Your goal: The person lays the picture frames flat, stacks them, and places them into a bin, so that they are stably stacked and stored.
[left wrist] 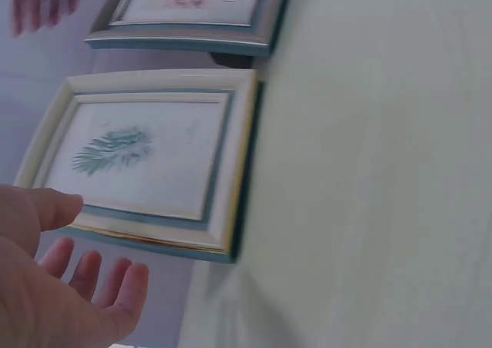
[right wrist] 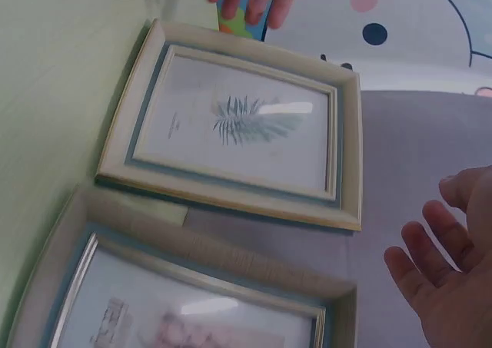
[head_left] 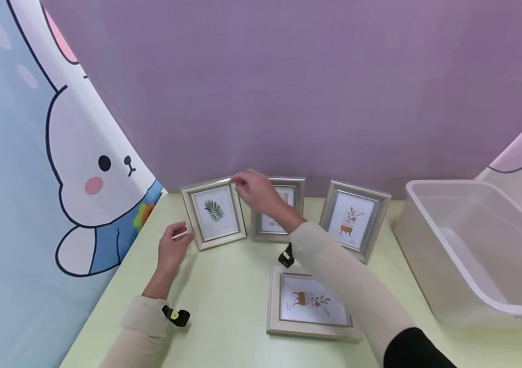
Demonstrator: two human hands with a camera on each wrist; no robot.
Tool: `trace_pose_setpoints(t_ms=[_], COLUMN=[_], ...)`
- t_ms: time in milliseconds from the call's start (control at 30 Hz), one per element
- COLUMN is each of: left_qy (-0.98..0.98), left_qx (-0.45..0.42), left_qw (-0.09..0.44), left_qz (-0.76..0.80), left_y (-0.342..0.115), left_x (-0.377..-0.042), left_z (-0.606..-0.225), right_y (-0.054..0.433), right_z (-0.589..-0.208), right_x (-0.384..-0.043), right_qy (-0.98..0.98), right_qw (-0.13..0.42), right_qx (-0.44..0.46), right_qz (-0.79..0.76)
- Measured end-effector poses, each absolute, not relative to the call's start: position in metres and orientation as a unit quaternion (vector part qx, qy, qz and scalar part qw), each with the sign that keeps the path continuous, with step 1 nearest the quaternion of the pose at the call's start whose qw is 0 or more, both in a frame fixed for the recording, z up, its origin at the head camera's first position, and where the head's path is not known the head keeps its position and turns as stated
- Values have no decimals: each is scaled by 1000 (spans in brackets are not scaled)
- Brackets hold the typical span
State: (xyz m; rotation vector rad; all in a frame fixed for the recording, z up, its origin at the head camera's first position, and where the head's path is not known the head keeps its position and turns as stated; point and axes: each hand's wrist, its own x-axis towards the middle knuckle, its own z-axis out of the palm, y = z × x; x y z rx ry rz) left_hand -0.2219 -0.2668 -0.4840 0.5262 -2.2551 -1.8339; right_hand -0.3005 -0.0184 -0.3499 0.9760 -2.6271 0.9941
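Observation:
A cream picture frame (head_left: pixel 214 212) with a green leaf print stands upright at the back left. My left hand (head_left: pixel 174 244) is beside its left edge, fingers loosely bent and holding nothing. In the left wrist view the thumb (left wrist: pixel 60 208) overlaps the frame's border. My right hand (head_left: pixel 257 191) is up by that frame's top right corner, with nothing between its loosely spread fingers (right wrist: pixel 430 244). Behind the right hand, a grey-brown frame (head_left: pixel 299 204) with a pink print and lettering stands in the middle, partly hidden by the hand and wrist.
To the right stands a silvery frame (head_left: pixel 352 220) with a potted plant print. A cream frame (head_left: pixel 309 329) with a similar print lies flat near the front, partly under my right sleeve. A white plastic bin (head_left: pixel 426 255) sits at the table's right. A purple cloth (head_left: pixel 288 92) hangs behind.

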Motion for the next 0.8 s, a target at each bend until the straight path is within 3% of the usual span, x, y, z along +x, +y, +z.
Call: trace_pose_setpoints(t_ms=[367, 800], left_qy=[-729, -718], left_qx=[186, 200], left_qw=[87, 107], left_qz=[-653, -658], left_y=[-261, -256], left_x=[-233, -241], left_z=[-493, -503], right_y=[-72, -89], right_z=[-355, -375], right_x=[-321, -330], right_qy=[-916, -939], right_qw=[81, 73], right_qx=[344, 309], right_qz=[190, 136])
